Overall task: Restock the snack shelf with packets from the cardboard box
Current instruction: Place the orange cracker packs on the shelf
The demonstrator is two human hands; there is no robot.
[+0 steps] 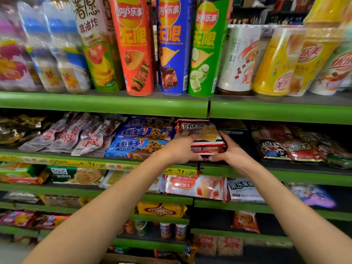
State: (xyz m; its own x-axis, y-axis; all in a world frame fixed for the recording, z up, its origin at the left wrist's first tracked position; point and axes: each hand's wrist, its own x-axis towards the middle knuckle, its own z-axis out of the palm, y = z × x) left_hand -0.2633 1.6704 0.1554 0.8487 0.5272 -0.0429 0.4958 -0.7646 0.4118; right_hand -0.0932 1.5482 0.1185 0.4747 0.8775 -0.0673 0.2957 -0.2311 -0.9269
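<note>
Both hands, left hand (pixel 179 147) and right hand (pixel 231 150), grip stacked red 好吃点 packets (pixel 202 134) beside blue 趣多多 packs (pixel 139 144).

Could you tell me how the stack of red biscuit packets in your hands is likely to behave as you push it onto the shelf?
The red biscuit packets look glossy, so they may slide over each other. Left hand and right hand hold them from both sides, which should steady the stack. Biscuits inside probably break if squeezed.

We see red-and-white packets (pixel 202 134) beside blue cookie packets (pixel 141 138), green shelf edges (pixel 102 103), and orange (pixel 133 44), blue (pixel 171 44) and green (pixel 207 48) crisp tubes above.
</note>
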